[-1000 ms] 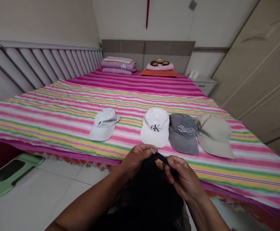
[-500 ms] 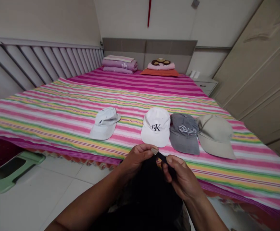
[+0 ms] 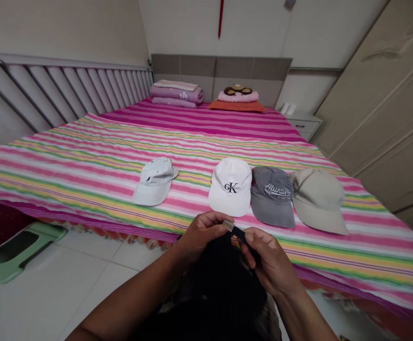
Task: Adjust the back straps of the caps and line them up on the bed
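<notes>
A black cap [image 3: 220, 263] sits low in the middle of the view, held in front of the near edge of the bed; its lower part blends into the dark area beneath, so its outline is hard to make out. A narrow dark strap [image 3: 239, 233] with a pale metal buckle [image 3: 228, 225] runs across the cap's upper end. The left hand [image 3: 203, 233] pinches the buckle end between thumb and forefinger. The right hand [image 3: 268, 253] grips the strap a little further along, its thumb on top and fingers curled beneath. The hands are near each other but apart, with a short stretch of strap between them.

Just beyond, on a striped bedspread [image 3: 85, 163], lies a white cap with "CK" lettering [image 3: 229, 189], its brim toward the hands. To its right, touching it, is a grey cap marked "Always" [image 3: 272, 201], then a beige cap [image 3: 318, 201] against that one. A pale cap with a small dark emblem [image 3: 156, 183] lies well apart to the left.

At the far end, a folded purple quilt [image 3: 178, 96] and an orange pillow [image 3: 237, 107] stand before a grey headboard [image 3: 192, 71]. A green plastic stool [image 3: 48, 233] stands on the tiled floor [image 3: 82, 265] at lower left.
</notes>
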`<state>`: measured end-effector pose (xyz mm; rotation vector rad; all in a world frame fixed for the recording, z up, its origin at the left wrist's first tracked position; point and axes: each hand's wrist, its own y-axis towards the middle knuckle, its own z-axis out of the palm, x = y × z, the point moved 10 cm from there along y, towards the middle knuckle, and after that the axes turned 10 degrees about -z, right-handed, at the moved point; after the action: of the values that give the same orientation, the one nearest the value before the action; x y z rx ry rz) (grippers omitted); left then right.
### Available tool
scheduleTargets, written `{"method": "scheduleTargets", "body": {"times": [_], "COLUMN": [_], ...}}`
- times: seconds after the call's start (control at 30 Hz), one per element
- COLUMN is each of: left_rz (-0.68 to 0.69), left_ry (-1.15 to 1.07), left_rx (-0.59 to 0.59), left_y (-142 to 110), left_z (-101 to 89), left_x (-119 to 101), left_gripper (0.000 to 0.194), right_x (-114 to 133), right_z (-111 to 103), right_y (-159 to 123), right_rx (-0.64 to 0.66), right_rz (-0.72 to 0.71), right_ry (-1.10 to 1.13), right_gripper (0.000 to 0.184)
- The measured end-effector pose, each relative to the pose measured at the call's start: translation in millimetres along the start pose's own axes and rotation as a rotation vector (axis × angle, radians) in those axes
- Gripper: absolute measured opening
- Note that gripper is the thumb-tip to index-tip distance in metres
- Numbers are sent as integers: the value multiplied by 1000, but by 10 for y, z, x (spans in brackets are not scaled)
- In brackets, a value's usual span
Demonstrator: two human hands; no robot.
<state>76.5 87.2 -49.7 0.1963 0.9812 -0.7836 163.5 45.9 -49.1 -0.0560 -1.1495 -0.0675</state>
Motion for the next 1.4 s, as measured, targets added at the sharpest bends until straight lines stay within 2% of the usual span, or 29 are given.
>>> {"method": "scheduleTargets", "body": {"times": [0.4, 0.57, 0.83, 1.13, 1.4], "left_rz": [13, 33, 102, 106, 130], "left_ry": [29, 68, 153, 138, 152], "left_rx": [21, -9, -45, -55, -40], "left_y": [-4, -14, -40, -40, -58], "left_z": [51, 22, 31, -2, 34], "left_x": [-18, -30, -119, -103, -142], "left_gripper": [24, 23, 20, 22, 20], "right_x": [-48, -50, -107, -92, -145], "right_z": [9, -38, 12, 35, 46], "right_y": [2, 5, 15, 15, 11], "right_rx": [6, -26, 12, -44, -47], "right_rz": [20, 23, 20, 6, 10], "right_ry": [23, -39, -39, 72, 32], "right_gripper": [31, 29, 28, 28, 27]}}
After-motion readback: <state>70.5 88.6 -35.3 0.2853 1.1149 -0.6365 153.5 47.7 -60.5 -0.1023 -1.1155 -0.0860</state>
